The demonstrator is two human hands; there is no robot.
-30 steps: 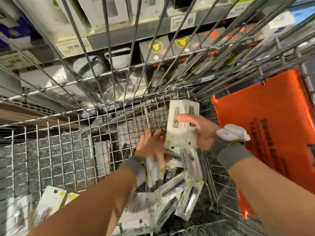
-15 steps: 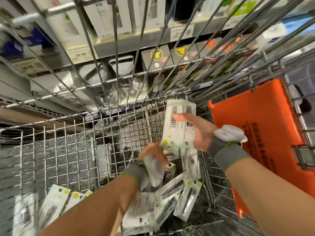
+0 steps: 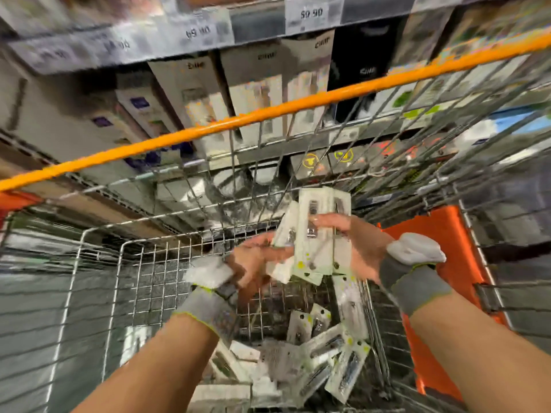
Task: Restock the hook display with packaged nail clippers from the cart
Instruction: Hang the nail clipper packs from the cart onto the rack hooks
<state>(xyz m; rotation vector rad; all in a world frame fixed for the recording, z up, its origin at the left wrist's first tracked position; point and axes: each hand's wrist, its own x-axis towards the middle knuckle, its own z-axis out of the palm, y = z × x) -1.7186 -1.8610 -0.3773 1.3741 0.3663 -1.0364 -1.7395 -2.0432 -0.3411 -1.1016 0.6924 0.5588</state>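
Note:
My right hand [image 3: 354, 248] grips a stack of white carded nail clipper packs [image 3: 320, 234], holding them upright above the wire cart [image 3: 98, 263]. My left hand [image 3: 256, 260] pinches one more pack [image 3: 287, 225] and holds it against the left side of that stack. Several loose packs [image 3: 325, 350] lie in a heap on the cart floor below both hands. The view is blurred by motion. No hook display is in view.
The cart's orange handle bar [image 3: 268, 114] crosses the view above the hands. An orange plastic flap [image 3: 438, 263] stands at the cart's right. Store shelves with boxed goods [image 3: 256, 93] and price labels [image 3: 311, 13] rise behind the cart.
My left hand rose from the heap with a pack and brought it to the stack in my right hand. The view tilted upward, bringing the orange bar and upper shelves in.

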